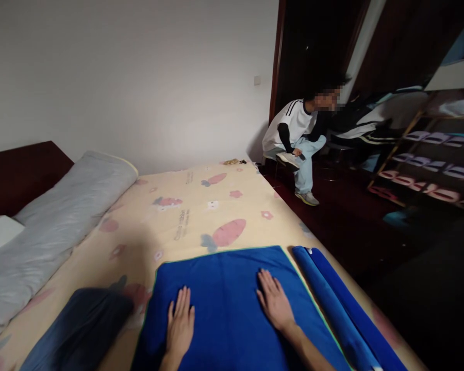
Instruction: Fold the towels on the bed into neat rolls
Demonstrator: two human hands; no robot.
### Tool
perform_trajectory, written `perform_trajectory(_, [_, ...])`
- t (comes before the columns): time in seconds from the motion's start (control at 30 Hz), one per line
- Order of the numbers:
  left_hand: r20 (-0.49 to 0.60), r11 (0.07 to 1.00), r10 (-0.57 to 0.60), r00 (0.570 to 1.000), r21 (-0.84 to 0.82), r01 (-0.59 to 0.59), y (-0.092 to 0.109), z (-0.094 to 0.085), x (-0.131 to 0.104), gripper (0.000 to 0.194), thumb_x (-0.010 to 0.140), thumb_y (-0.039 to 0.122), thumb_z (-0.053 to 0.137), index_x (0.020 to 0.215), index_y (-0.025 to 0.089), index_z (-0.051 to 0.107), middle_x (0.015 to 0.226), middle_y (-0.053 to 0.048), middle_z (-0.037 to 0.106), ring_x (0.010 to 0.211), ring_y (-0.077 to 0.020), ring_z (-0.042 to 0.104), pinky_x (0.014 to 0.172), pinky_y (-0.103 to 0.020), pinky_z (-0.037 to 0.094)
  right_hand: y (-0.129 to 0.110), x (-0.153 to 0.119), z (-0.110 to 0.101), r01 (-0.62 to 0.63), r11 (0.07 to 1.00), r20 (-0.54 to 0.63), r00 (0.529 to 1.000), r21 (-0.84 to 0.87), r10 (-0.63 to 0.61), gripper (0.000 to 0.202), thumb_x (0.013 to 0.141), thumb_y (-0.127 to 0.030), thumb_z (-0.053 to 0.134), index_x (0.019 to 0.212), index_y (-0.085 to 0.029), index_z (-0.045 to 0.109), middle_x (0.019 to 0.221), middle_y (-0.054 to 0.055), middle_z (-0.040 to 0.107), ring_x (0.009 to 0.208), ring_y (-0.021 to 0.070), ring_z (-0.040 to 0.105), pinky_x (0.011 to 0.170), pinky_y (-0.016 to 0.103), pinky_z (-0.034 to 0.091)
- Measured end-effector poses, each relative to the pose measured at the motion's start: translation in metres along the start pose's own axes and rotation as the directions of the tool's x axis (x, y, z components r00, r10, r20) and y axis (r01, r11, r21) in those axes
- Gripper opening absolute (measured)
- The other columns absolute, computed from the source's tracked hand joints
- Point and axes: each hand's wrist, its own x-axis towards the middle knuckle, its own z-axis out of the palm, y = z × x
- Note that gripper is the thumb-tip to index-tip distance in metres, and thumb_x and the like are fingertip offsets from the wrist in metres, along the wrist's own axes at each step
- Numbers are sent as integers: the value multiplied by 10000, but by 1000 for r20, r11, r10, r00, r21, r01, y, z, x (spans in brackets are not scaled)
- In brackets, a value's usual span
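A blue towel (226,288) with a thin green edge lies spread flat on the bed. My left hand (180,320) rests palm down near its left side, fingers stretched forward. On the towel's right half lies my right hand (275,300), also flat with its fingers extended. Neither hand holds anything. Beside the towel's right edge are a rolled blue towel (328,299) and another blue strip of cloth (355,304), side by side. A dark folded cloth (77,327) sits to the left, apart from my left hand. The towel's near edge is out of view.
The bed (185,190) has a yellow sheet with carrot prints. A long grey pillow (77,206) lies along the left, by a dark headboard (31,165). A person (294,134) sits beyond the bed's far right corner. A shoe rack (429,159) stands at right.
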Motion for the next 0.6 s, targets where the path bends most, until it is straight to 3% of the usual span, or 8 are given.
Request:
perform_trajectory(0.13, [53,968,219,974,-135,-210,72,1,28,540,974,269,230,1510,274,158,1576,-9,313,1452,-163,300,1188,-408,292,-77,13,14,317,927,137,928,199,-346,542,1008,-394,293,1527,-238,263,1575,58,296,1455,205,264,1185,422,243])
perform_trajectory(0.23, [68,969,222,973,-127,-212,78,3,51,530,985,333,217,1509,264,186,1582,-21,299,1456,-174,290,1192,-425,283,-88,32,17,367,902,187,893,226,-410,559,993,-420,350,1523,-261,269,1581,55,273,1456,215,261,1189,439,233])
perform_trajectory(0.3, [73,986,143,987,-95,-136,56,4,65,530,987,375,221,1505,266,218,1581,-22,302,1457,-178,289,1193,-430,276,-65,49,14,296,941,193,926,164,-325,558,988,-451,355,1503,-239,329,1571,76,294,1450,231,278,1181,455,243])
perform_trajectory(0.43, [48,990,-140,989,12,140,-18,7,83,548,977,402,225,1495,229,270,1578,-52,310,1456,-211,295,1178,-486,282,20,76,0,23,998,83,996,-52,-19,578,988,-477,307,1479,-182,383,1549,108,343,1446,250,287,1168,487,245])
perform_trajectory(0.53, [-4,955,-288,958,73,287,-60,9,91,566,971,400,211,1495,199,280,1579,-78,312,1452,-226,305,1168,-513,279,70,82,-7,-149,973,6,988,-178,152,631,981,-506,266,1490,-144,359,1552,118,342,1454,253,268,1181,486,202])
perform_trajectory(0.6, [-17,945,-315,949,85,315,-74,9,94,574,969,406,205,1491,184,297,1579,-85,318,1452,-232,305,1170,-526,264,85,81,-9,-180,959,-6,983,-217,183,658,977,-523,245,1498,-132,337,1559,114,333,1463,242,242,1190,464,176])
